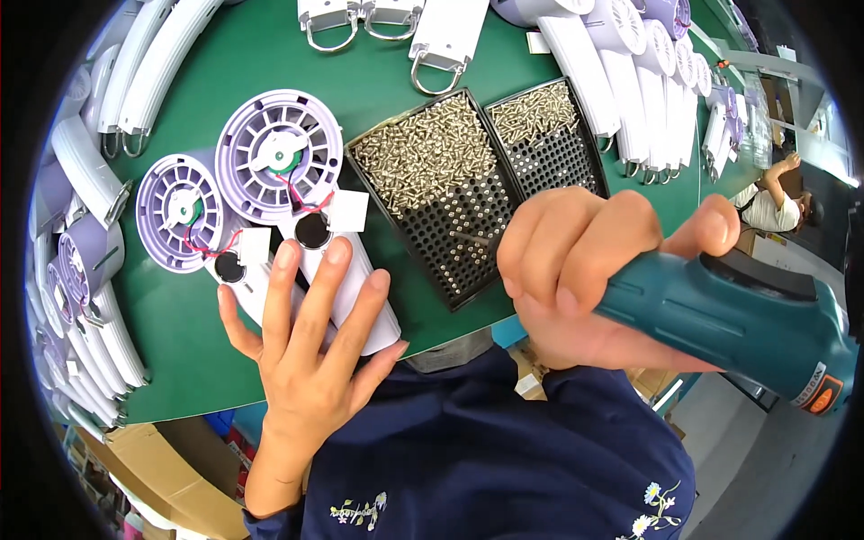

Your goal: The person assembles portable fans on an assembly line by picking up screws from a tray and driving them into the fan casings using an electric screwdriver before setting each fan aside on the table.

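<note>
My right hand (576,270) is wrapped round a teal electric screwdriver (711,310), raised close to the camera; its tip is hidden behind my fingers. My left hand (310,373) has its fingers spread over the white handles of two purple round fan units lying side by side. The larger-looking fan unit (247,184) and the one to its left (148,220) both show slotted fronts, green-and-white hubs and red wires. By each hub's handle sit a black disc and a square white tag. My left fingertips rest at the right unit's handle (369,310).
Two black perforated trays, one holding a heap of screws (427,148) and another with more screws (540,112), lie on the green table (405,63). Similar white-and-purple units (621,36) line both sides. White parts with metal loops (441,45) lie at the back. Another person (769,198) is far right.
</note>
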### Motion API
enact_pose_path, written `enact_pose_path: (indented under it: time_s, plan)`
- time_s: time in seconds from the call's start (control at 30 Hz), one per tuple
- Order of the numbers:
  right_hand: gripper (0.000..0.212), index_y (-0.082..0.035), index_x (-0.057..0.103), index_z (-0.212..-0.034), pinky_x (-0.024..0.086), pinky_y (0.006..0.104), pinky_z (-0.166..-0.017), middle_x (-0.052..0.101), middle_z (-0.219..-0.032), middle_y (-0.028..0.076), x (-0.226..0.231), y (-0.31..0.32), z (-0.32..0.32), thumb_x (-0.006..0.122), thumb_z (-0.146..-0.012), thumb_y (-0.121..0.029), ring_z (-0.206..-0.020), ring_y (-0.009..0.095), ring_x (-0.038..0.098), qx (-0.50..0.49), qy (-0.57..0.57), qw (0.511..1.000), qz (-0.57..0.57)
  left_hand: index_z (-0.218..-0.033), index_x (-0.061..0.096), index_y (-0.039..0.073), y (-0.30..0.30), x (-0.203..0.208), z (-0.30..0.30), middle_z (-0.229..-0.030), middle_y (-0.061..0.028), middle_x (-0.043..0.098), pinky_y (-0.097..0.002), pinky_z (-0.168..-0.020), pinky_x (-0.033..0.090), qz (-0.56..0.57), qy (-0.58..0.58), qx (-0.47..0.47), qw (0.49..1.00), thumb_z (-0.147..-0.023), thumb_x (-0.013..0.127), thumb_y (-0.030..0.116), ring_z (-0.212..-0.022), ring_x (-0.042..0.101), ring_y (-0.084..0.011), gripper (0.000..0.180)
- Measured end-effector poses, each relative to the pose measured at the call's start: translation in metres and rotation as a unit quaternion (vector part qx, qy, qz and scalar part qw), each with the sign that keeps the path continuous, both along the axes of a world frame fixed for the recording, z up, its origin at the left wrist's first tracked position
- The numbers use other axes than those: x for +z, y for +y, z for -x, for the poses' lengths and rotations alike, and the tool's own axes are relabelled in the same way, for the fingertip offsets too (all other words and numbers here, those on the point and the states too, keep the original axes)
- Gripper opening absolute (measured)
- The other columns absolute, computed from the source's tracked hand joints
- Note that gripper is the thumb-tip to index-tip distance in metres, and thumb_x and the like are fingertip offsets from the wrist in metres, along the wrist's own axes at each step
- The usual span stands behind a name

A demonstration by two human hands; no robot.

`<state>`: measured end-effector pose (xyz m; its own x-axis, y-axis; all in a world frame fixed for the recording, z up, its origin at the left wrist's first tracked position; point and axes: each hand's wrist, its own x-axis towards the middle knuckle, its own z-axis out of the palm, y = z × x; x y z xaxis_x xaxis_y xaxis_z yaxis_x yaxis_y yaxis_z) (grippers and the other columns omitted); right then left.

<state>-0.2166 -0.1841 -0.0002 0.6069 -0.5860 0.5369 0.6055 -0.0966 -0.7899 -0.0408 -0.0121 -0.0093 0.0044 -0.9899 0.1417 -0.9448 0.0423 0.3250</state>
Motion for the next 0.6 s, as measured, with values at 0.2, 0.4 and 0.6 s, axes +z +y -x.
enact_pose_path:
  time_s: [0.2, 0.4, 0.6]
  plan:
    - [0.073, -0.022, 0.036, -0.14, 0.04, 0.032, -0.04, 0.051, -0.07, 0.008, 0.005, -0.001, -0.007, 0.044, -0.088, -0.074, -0.049, 0.019, 0.049, 0.006, 0.011, 0.999, 0.038, -0.121, 0.068, 0.014, 0.0, 0.002, 0.0, -0.145, -0.0121, 0.049, -0.0557, -0.116, 0.004, 0.001, 0.013, 0.008, 1.0, -0.076, 0.072, 0.044, -0.14, 0.035, -0.0367, 0.054]
    - [0.061, -0.014, 0.038, -0.137, 0.042, 0.0341, -0.046, 0.053, -0.07, 0.012, 0.006, 0.009, -0.013, 0.052, -0.092, -0.054, -0.052, 0.022, 0.049, 0.003, -0.037, 0.999, 0.022, -0.124, 0.066, 0.024, 0.004, 0.0, 0.012, -0.142, -0.0023, 0.053, -0.0569, -0.115, 0.001, -0.007, 0.032, 0.054, 0.998, -0.081, 0.067, 0.045, -0.136, 0.043, -0.0281, 0.047]
    - [0.063, -0.015, 0.039, -0.137, 0.036, 0.0275, -0.037, 0.051, -0.069, 0.004, 0.053, 0.009, -0.023, 0.042, -0.096, -0.063, -0.042, 0.013, 0.043, -0.003, -0.032, 0.999, 0.044, -0.129, 0.062, 0.025, 0.004, -0.004, 0.012, -0.143, -0.0004, 0.052, -0.0595, -0.114, 0.0, 0.011, 0.044, 0.045, 0.998, -0.08, 0.069, 0.043, -0.136, 0.043, -0.0265, 0.052]
